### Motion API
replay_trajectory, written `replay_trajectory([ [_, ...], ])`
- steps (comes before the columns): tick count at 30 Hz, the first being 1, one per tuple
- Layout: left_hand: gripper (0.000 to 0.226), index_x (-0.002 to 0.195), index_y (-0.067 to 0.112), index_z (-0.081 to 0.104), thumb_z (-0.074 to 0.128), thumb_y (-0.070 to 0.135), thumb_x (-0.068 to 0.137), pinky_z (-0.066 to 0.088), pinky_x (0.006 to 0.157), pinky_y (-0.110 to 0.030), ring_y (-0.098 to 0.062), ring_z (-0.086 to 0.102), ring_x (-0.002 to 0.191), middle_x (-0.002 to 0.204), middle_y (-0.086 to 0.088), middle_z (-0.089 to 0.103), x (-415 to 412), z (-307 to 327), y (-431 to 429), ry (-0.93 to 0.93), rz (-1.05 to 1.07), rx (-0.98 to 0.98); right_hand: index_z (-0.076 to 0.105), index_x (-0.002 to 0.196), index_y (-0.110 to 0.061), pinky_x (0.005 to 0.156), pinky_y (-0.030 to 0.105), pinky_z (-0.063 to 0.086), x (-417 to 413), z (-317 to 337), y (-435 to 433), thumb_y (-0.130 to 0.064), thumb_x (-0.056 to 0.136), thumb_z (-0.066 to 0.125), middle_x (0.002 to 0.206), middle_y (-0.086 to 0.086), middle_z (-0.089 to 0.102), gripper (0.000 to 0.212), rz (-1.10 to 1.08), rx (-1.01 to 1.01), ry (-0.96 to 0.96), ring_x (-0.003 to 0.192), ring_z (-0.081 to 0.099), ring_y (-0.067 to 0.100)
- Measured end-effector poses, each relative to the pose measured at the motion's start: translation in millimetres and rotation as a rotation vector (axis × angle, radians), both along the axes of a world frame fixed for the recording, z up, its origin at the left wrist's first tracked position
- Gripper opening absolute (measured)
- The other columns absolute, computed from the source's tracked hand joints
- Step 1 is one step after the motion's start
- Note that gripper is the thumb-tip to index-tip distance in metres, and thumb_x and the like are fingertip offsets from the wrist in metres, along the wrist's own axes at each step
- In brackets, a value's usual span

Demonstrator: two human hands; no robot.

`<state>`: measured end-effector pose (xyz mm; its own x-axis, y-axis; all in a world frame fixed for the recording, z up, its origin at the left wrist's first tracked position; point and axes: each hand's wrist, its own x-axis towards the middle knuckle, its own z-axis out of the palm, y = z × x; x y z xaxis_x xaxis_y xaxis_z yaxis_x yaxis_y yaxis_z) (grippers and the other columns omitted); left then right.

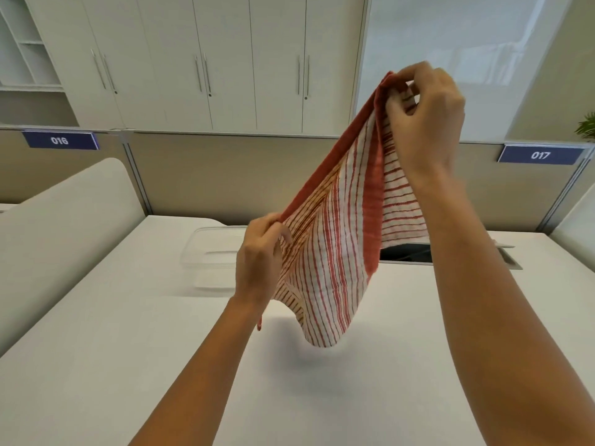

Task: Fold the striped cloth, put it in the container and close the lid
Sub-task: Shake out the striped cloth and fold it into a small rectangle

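Observation:
A red-and-white striped cloth [335, 239] hangs in the air above the white table [322, 381], clear of its surface. My right hand [425, 123] pinches one top corner high up on the right. Lower and to the left, my left hand [259, 262] grips the other corner along the cloth's solid red edge. The cloth sags between the two hands and droops to a point below. A clear plastic container [209, 255] sits on the table behind my left hand, partly hidden by it; I cannot tell where its lid is.
A dark rectangular cable opening [409, 254] with a raised flap lies in the table behind the cloth. Beige desk dividers with signs 016 [60, 140] and 017 [541, 155] stand behind. A curved white panel [64, 220] borders the left side.

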<state>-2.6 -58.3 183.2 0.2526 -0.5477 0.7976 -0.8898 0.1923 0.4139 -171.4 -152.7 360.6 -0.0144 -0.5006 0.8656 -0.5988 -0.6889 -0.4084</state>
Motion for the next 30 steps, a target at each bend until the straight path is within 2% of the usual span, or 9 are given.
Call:
replay_trajectory([
  [2,0.021,0.086,0.004,0.067,0.052,0.018,0.089,0.047,0.084,-0.026,-0.030,0.061,0.100,0.107,-0.018,0.066,-9.2,-3.4,7.1,0.033,0.039,0.013,0.062,0.110,-0.015,0.064,0.006,0.033,3.7,-3.2,0.4,-0.025,0.093,0.049,0.107,0.005,0.063,0.023,-0.073,-0.015,0.051,0.079,0.046,0.005],
  [5,0.019,0.092,0.003,0.069,0.052,0.008,0.087,0.048,0.084,-0.026,-0.024,0.056,0.098,0.105,-0.017,0.063,-28.4,-8.9,13.3,0.150,0.067,0.031,0.061,0.111,-0.017,0.066,0.020,0.037,8.4,-5.7,1.2,-0.027,0.096,0.046,0.108,0.006,0.062,0.024,-0.130,-0.002,0.122,0.081,0.058,0.015],
  [7,0.017,0.095,0.004,0.069,0.054,0.005,0.087,0.050,0.083,-0.023,-0.016,0.050,0.096,0.104,-0.016,0.059,-45.4,-13.4,17.2,0.199,0.021,0.066,0.061,0.111,-0.016,0.067,0.020,0.038,11.8,-5.5,2.1,-0.024,0.096,0.047,0.108,0.006,0.062,0.023,-0.117,0.026,0.131,0.086,0.061,0.019],
  [10,0.017,0.099,0.006,0.069,0.057,0.007,0.087,0.053,0.087,-0.024,-0.016,0.053,0.100,0.108,-0.012,0.055,-75.3,-17.2,20.8,0.271,-0.144,0.143,0.061,0.111,-0.015,0.068,0.019,0.037,19.4,-5.1,6.5,-0.022,0.095,0.048,0.109,0.005,0.062,0.022,-0.083,0.051,0.116,0.082,0.055,0.014],
  [14,0.032,0.104,0.017,0.067,0.065,0.038,0.079,0.047,0.096,-0.020,-0.011,0.050,0.108,0.115,-0.001,0.048,-111.3,-14.0,13.6,0.425,-0.264,0.183,0.061,0.111,-0.014,0.069,0.016,0.036,28.9,-4.8,14.1,-0.024,0.094,0.050,0.110,0.003,0.062,0.022,-0.042,0.075,0.082,0.079,0.046,0.008],
  [17,0.046,0.100,0.021,0.067,0.066,0.054,0.068,0.042,0.102,-0.023,-0.010,0.044,0.116,0.123,0.009,0.043,-125.2,-10.8,-2.1,0.510,-0.219,0.244,0.061,0.110,-0.015,0.069,0.015,0.035,32.6,-2.8,17.6,-0.025,0.094,0.051,0.110,0.002,0.062,0.022,-0.021,0.087,0.062,0.080,0.046,0.006],
  [22,0.036,0.091,0.015,0.070,0.071,0.045,0.072,0.041,0.102,-0.022,-0.012,0.045,0.118,0.123,0.006,0.049,-118.5,-9.1,-24.8,0.543,-0.121,0.220,0.061,0.110,-0.015,0.057,0.001,0.031,28.2,-1.5,19.0,-0.023,0.093,0.052,0.110,0.001,0.063,0.021,0.002,0.095,0.042,0.082,0.047,0.004],
  [27,0.050,0.090,0.014,0.072,0.064,0.058,0.069,0.044,0.102,-0.027,-0.011,0.048,0.115,0.124,0.010,0.047,-120.9,-4.6,-33.5,0.585,-0.121,0.250,0.062,0.107,-0.015,0.069,0.010,0.031,23.7,-2.4,17.1,-0.022,0.092,0.052,0.109,0.000,0.064,0.020,0.006,0.126,-0.038,0.084,0.048,0.003],
  [30,0.040,0.082,0.011,0.074,0.063,0.048,0.073,0.049,0.094,-0.029,-0.017,0.055,0.108,0.119,0.005,0.051,-119.5,-2.5,-38.3,0.575,-0.086,0.248,0.062,0.107,-0.015,0.073,0.015,0.039,27.0,-2.8,19.3,-0.022,0.091,0.053,0.108,0.001,0.064,0.019,0.025,0.125,-0.036,0.086,0.051,0.006],
])
